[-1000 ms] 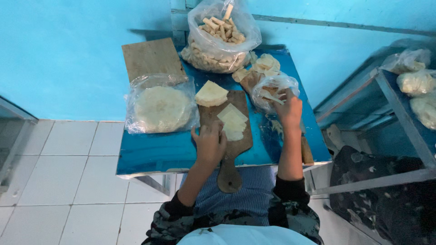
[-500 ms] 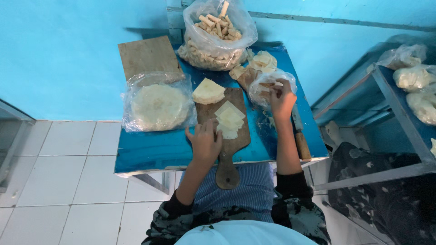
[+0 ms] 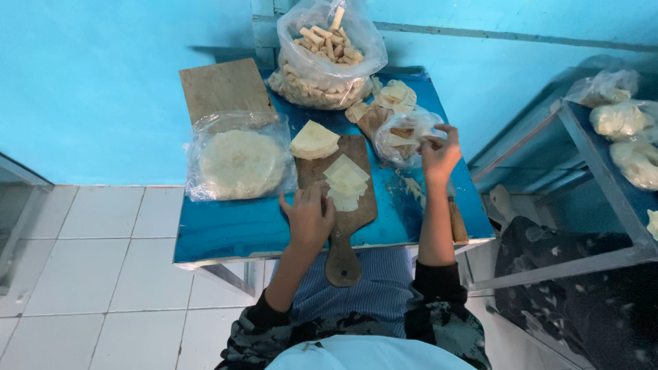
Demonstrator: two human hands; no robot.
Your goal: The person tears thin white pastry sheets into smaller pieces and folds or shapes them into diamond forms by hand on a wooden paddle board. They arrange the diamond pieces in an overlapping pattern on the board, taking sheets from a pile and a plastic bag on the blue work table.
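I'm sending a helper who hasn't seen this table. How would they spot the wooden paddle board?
On the blue table, look at the near edge, between the person's arms. The wooden paddle board lies there, its handle overhanging the edge. Unlike the plain square board at the back, it carries pale cut dough sheets.

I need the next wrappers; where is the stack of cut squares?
In the head view, the stack of squares lies on the wooden paddle board, mid-table, just beyond the left hand.
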